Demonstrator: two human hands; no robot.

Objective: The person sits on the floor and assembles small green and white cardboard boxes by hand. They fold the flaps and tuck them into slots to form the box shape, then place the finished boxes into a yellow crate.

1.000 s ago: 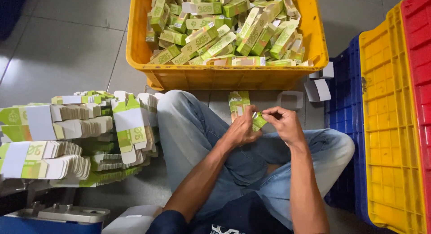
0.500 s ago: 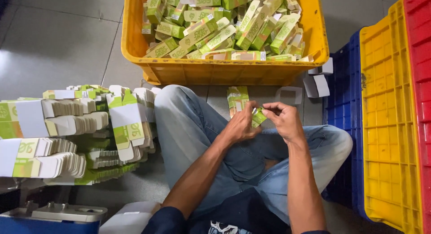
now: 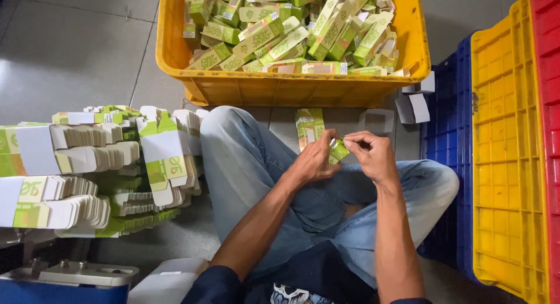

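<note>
over the lap, left hand and right hand still pinch the small green-and-white cardboard carton, unchanged; yellow plastic crate sits ahead on grey tiled floor.

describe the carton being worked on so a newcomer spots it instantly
Start at the yellow crate of green cartons at the top, then drop to the sitting person's knees. The carton is the small green one pinched between the left hand and right hand, the only one held.

hands folding green carton, yellow crate
</note>
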